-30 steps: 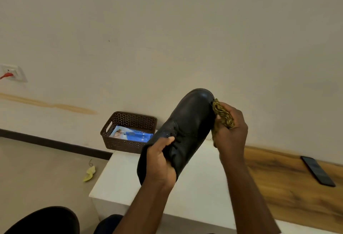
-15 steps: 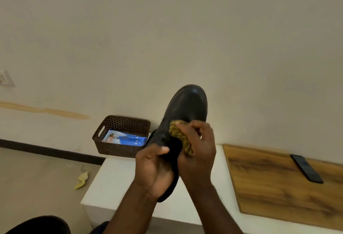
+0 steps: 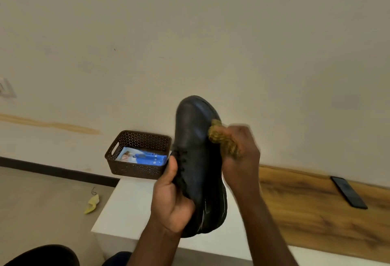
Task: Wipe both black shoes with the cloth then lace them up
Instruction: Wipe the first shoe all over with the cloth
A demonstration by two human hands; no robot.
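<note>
A black shoe [image 3: 195,149] is held up in the air above the table, toe pointing up and away, sole side to the right. My left hand [image 3: 171,200] grips it at the heel and lace area, thumb on the laces. My right hand [image 3: 240,156] holds a bunched yellow-brown cloth [image 3: 221,139] and presses it against the right side of the shoe's upper; the hand is motion-blurred. The second shoe is not in view.
A brown perforated basket [image 3: 135,141] with a blue packet inside stands at the back of the white table [image 3: 126,208]. A wooden board [image 3: 316,208] lies to the right with a black phone [image 3: 348,191] on it. A yellow scrap [image 3: 91,204] lies on the floor at left.
My right hand with the cloth moved from the toe's right edge down across the laces, then up to the shoe's right side. The shoe turned more upright.
</note>
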